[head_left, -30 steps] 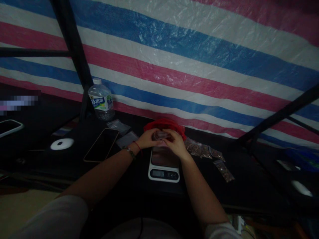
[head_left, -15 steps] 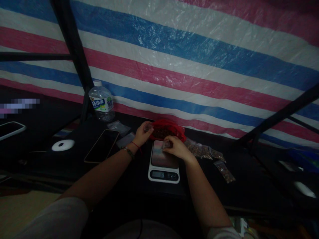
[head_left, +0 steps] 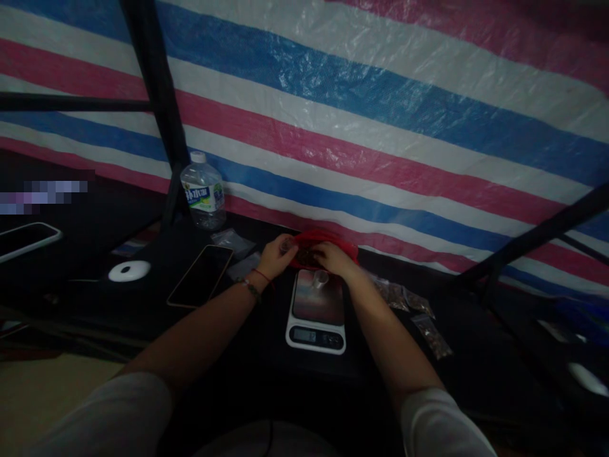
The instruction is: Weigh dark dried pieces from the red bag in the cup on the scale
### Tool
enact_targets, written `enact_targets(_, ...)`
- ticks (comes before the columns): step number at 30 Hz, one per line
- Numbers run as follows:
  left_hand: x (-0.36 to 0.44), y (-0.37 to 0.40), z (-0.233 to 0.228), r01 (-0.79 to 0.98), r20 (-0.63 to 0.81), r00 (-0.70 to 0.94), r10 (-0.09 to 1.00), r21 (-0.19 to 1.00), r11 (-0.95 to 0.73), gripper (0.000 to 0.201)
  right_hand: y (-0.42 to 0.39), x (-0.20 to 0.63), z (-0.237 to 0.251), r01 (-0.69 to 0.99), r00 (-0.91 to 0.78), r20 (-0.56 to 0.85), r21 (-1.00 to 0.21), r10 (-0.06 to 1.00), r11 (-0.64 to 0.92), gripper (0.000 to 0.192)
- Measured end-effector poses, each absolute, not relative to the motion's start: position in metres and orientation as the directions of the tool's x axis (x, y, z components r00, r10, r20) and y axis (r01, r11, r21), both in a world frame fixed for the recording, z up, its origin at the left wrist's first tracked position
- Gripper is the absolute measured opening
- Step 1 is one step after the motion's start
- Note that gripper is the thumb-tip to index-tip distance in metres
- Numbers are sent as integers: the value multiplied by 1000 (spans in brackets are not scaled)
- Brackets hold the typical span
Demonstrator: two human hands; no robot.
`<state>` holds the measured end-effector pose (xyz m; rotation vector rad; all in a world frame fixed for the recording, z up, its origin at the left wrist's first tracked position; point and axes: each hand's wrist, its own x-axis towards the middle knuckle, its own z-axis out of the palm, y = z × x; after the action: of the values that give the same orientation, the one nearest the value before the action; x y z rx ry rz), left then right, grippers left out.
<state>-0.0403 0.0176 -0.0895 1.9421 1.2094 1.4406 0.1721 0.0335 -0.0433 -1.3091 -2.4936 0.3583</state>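
Observation:
On the plate of a white digital kitchen scale (head_left: 318, 311) stands a small clear cup (head_left: 320, 279). Behind the scale lies an open red plastic bag (head_left: 328, 237) with dark brown bits (head_left: 304, 255) inside. My left hand (head_left: 276, 257) is closed around a small clear plastic container (head_left: 286, 244) at the bag's left edge; its exact shape is blurred. My right hand (head_left: 335, 259) reaches into the bag with bent fingers, the tips among the brown bits and partly hidden. Whatever those fingers hold cannot be made out.
Small filled zip bags (head_left: 397, 295) lie right of the scale, with one more zip bag (head_left: 432, 336) nearer. Leftward are a phone (head_left: 202, 276), clear bags (head_left: 232, 241), a large plastic bottle (head_left: 204, 197) and a round white device (head_left: 129, 271). A striped sheet (head_left: 361, 127) hangs behind.
My right hand has let go of the clear cup on the scale and moved up into the red bag. My left hand stays at the bag's left edge. The view has shifted slightly.

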Motion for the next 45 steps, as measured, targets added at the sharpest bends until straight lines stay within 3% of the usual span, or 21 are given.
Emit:
enact_targets(5,-43,13,-81,516,445,230,865,699,-496,30,55,143,-52,739,-620,-70,-386,781,552,25)
enact_targets(12,-45,16,-82,570,327,303,895,691,-445,33,61,145,-61,715,-649,-83,-405,756,570,20)
enact_targets(17,-45,19,-85,497,368,204,907,760,-419,36,57,169,-55,699,-695,-82,-310,715,644,30)
enact_targets(20,-45,18,-84,461,413,200,888,761,-457,34,53,181,-47,752,-646,-90,-245,758,612,30)
enact_targets(27,-47,18,-84,333,474,220,852,785,-523,38,44,181,-38,815,-559,-174,-294,811,499,50)
enact_targets(32,-56,22,-84,371,460,350,816,732,-571,35,52,175,-48,805,-582,-176,-265,794,531,33)
enact_targets(37,-61,23,-80,413,377,506,776,684,-601,34,61,172,-51,826,-560,-173,-193,810,529,29)
enact_targets(45,-62,14,-64,517,404,470,785,595,-616,32,63,175,-58,845,-524,-160,-220,837,487,26)
